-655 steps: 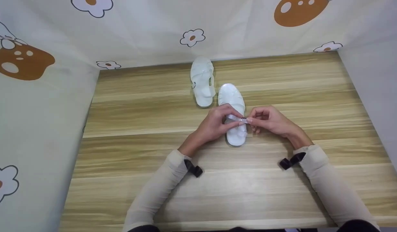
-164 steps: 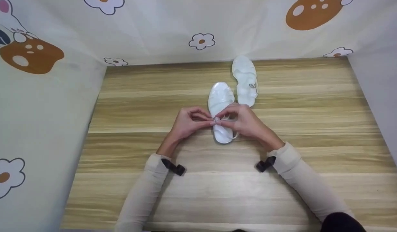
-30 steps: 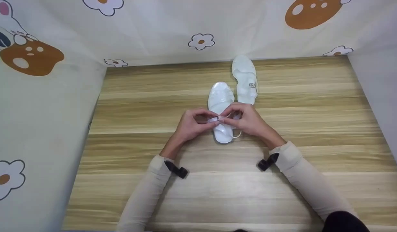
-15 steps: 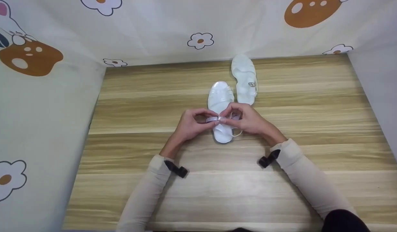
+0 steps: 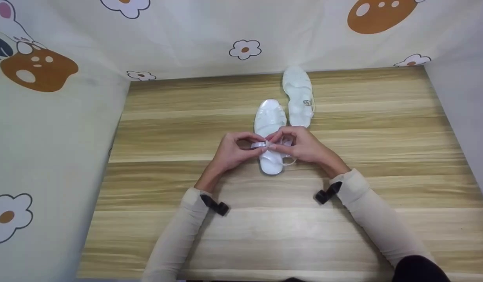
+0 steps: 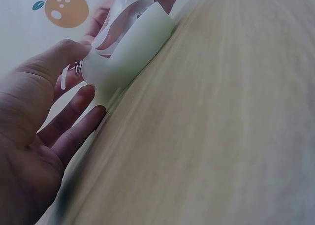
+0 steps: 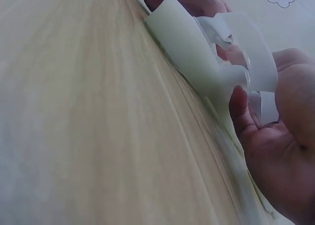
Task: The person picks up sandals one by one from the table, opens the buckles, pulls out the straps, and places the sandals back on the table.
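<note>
A white sandal (image 5: 269,117) lies toe-away on the wood-grain table, with both hands over its ankle strap (image 5: 258,145). My left hand (image 5: 231,150) pinches the strap at the small metal buckle (image 6: 78,67) between thumb and forefinger. A short flat length of strap sticks out leftward between those fingers. From the other side, my right hand (image 5: 306,147) pinches the strap right beside the buckle, its fingertips meeting the left ones. A loop of strap bows out at the sandal's right side below the right hand. The fingertips partly hide the buckle in the head view.
A second white sandal (image 5: 297,88) lies farther back to the right, close to the rear curtain, a buckle (image 5: 307,102) showing on it. Patterned cloth walls (image 5: 178,43) border the wooden table (image 5: 171,133) at the back and sides.
The far sandal lay left of the near one at first; now it lies to the right. Since 5.5 seconds ago, strap has come out leftward at the buckle. The last second shows barely any movement.
</note>
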{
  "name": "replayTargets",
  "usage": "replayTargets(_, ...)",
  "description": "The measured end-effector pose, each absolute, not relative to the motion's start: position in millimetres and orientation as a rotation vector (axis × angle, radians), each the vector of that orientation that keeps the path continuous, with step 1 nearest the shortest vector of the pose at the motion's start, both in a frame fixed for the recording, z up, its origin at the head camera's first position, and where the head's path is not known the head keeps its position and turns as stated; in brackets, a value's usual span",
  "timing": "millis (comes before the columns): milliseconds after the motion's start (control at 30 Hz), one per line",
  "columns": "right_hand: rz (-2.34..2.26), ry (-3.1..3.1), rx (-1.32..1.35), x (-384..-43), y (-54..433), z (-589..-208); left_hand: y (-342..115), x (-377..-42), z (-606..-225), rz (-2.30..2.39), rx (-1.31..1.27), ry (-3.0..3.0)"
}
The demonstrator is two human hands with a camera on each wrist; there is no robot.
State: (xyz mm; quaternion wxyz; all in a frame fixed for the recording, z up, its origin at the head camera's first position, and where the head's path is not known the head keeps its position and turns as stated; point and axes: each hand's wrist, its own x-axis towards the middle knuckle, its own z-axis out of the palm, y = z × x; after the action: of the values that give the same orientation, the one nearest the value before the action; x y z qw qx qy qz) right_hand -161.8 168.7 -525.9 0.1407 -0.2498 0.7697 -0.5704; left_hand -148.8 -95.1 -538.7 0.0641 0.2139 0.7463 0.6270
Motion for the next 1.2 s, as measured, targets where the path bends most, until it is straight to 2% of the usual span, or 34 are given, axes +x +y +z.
replayTargets(1200, -1.706, 2.237, -0.663, -160.5, 166.4, -524.7, -95.0, -148.6, -537.3, 1.884, 0.582, 2.264)
